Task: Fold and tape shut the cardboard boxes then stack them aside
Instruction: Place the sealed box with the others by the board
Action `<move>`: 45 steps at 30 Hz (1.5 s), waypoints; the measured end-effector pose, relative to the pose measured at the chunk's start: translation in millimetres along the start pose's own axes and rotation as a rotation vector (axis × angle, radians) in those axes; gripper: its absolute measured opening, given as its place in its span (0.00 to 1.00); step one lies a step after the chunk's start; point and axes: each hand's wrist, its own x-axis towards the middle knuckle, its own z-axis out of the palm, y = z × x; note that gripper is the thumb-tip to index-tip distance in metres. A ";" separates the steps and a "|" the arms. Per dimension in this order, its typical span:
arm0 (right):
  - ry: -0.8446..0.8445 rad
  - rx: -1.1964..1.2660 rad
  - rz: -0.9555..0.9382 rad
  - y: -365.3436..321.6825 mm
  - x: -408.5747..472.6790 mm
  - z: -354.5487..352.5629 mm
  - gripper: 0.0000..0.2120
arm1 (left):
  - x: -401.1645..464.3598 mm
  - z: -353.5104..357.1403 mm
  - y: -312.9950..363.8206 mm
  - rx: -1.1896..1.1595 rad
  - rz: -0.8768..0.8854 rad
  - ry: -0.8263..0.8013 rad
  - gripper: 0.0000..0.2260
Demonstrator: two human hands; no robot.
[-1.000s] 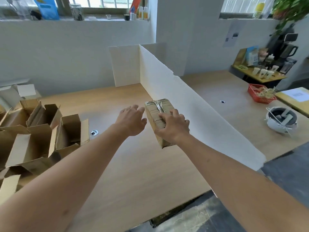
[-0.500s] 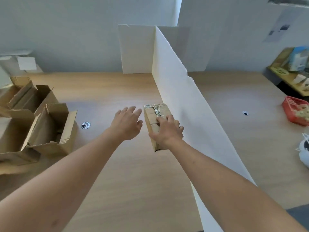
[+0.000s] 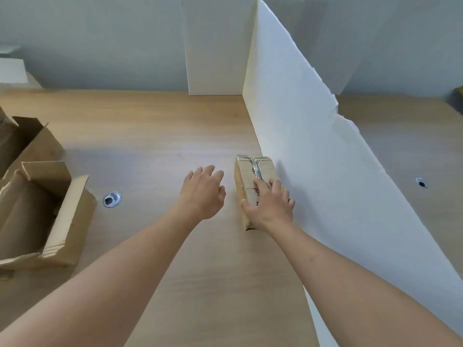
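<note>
A small cardboard box [image 3: 250, 171], closed and sealed with clear tape along its top, lies on the wooden table [image 3: 155, 136] against a white foam divider. My right hand [image 3: 269, 206] rests on the box's near end, fingers curled over its top. Just left of the box, my left hand [image 3: 203, 191] hovers with fingers apart, holding nothing and not touching it. Open, untaped cardboard boxes [image 3: 42, 209] with raised flaps sit at the left edge of the table.
The white foam divider [image 3: 313, 146] runs from the back wall toward me on the right of the box. A round metal cable hole [image 3: 111, 199] is in the table left of my hands; another cable hole [image 3: 421, 182] lies beyond the divider.
The view has tilted down and come closer. The taped box now sits flat beside the divider under my right hand, and my left hand has come away from its side.
</note>
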 end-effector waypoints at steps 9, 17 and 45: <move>0.052 -0.074 -0.005 12.3 72.4 66.0 0.35 | 90.4 73.8 -21.0 -0.007 0.070 -0.054 0.20; 0.089 -0.089 -0.023 14.4 104.8 76.6 0.37 | 109.0 85.3 -24.9 -0.031 0.069 -0.035 0.20; 0.065 -0.036 -0.403 -136.9 -117.4 -97.5 0.27 | -124.8 -113.9 -71.2 0.010 -0.017 0.088 0.20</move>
